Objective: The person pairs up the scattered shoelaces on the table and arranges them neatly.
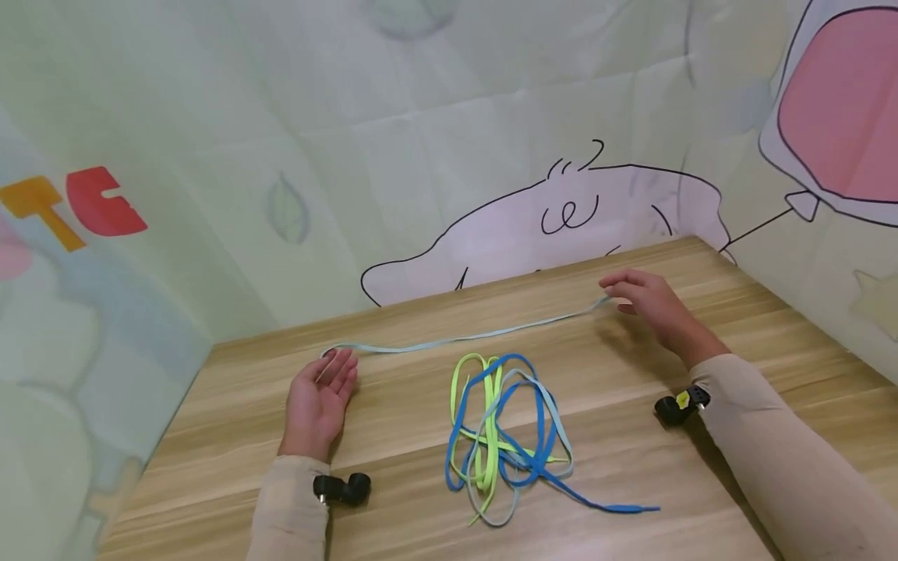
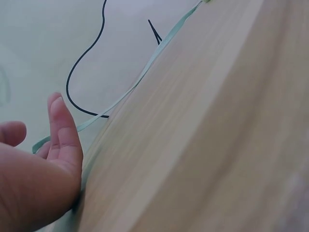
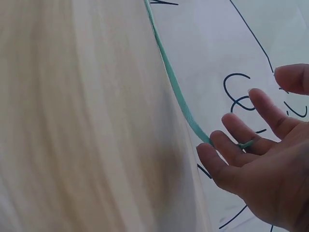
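In the head view, a pale blue lace (image 1: 449, 340) is stretched over the surface (image 1: 393, 405), from centre left to centre right, between the left hand (image 1: 319, 405) and the right hand (image 1: 652, 308); a tangled heap of laces (image 1: 489, 444) is seen at lower centre; a straightening-out of the single lace is judged to be in hand; in the left wrist view, it is passed behind nearly straight fingers at lower left, their grip hidden; in the right wrist view, it is held between half-spread, slightly bent fingers at lower right, thumb apart; next, even tension and a level lowering seem called for.
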Demonstrator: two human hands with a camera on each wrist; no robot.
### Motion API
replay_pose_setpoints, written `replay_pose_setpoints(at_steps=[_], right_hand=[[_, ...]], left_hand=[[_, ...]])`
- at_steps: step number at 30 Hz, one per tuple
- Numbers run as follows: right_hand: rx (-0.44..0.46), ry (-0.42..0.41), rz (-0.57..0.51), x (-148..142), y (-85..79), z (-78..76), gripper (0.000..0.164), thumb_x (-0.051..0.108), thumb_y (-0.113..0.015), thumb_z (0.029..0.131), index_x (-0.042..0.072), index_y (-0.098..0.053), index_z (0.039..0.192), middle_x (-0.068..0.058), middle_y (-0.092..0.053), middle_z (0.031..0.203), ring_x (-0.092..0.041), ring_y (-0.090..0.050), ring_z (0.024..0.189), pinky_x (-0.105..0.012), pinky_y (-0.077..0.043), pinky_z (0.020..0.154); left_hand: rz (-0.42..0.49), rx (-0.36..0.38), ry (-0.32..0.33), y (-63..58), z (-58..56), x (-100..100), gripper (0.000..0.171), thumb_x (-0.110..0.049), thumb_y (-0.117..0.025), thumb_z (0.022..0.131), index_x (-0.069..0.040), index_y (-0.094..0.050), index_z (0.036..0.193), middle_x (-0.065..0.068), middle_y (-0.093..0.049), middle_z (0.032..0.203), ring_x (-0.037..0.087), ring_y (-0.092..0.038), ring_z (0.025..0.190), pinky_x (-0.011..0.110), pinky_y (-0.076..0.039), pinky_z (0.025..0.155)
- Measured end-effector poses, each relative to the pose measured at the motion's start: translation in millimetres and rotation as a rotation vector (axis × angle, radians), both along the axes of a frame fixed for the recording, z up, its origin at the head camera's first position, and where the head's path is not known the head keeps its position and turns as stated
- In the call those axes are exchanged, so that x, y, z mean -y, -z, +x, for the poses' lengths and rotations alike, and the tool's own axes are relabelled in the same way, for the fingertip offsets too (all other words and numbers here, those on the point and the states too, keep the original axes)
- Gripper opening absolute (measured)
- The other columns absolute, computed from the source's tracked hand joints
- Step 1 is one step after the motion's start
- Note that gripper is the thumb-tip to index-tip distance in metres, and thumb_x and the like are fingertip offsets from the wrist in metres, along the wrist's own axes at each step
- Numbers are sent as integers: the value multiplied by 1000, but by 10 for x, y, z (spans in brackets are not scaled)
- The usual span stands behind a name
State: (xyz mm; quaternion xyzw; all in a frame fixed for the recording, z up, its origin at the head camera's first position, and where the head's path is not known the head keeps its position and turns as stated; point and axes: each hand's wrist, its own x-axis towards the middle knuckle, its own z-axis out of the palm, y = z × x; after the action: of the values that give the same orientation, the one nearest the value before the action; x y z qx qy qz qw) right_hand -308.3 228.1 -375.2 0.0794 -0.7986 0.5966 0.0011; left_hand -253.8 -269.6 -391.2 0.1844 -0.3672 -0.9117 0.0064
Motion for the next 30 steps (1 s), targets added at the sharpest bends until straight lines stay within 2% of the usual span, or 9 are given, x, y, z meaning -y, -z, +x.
replay_pose_setpoints(at_steps=[6,10,16,19,26,30], right_hand=[[21,93,-58,2,-14,-11,41,19,-49,104,-13,-48,130,-24,-44,141,-17,-47,116,-52,-40,108],[37,111,-61,7,-20,-12,41,19,-49,104,-12,-48,130,-22,-43,141,-13,-47,113,-50,-41,107],[49,134,-15,7,-15,-11,43,21,-49,104,-10,-49,133,-20,-45,143,-21,-45,120,-47,-43,106],[50,165,14,-5,-5,-7,43,22,-48,104,-8,-50,134,-19,-45,143,-25,-45,122,-46,-44,105],[3,221,6,-21,-2,20,42,19,-47,103,-7,-51,135,-18,-46,143,-18,-50,114,-36,-50,99],[-15,240,-26,-26,-6,24,42,17,-46,102,-7,-51,136,-16,-42,149,-15,-48,116,-30,-51,95]], left_hand=[[-13,-2,-17,-15,7,16,23,-20,-44,108,-12,-43,129,7,-71,113,18,-70,97,26,-54,86],[-10,2,-26,-20,12,27,27,-21,-46,108,-15,-41,134,7,-68,117,18,-69,101,27,-54,87],[1,2,-37,-20,27,65,45,-18,-46,107,-19,-32,150,7,-67,116,18,-69,98,27,-54,85],[6,3,-39,-20,41,73,47,-17,-45,107,-20,-32,152,7,-67,117,19,-70,98,26,-54,85],[-24,10,-34,-20,39,46,31,-19,-48,107,-13,-43,137,6,-66,118,17,-69,100,25,-53,86],[-41,9,-33,-12,32,36,27,-20,-48,107,-11,-47,133,5,-66,115,16,-68,99,25,-53,86]])
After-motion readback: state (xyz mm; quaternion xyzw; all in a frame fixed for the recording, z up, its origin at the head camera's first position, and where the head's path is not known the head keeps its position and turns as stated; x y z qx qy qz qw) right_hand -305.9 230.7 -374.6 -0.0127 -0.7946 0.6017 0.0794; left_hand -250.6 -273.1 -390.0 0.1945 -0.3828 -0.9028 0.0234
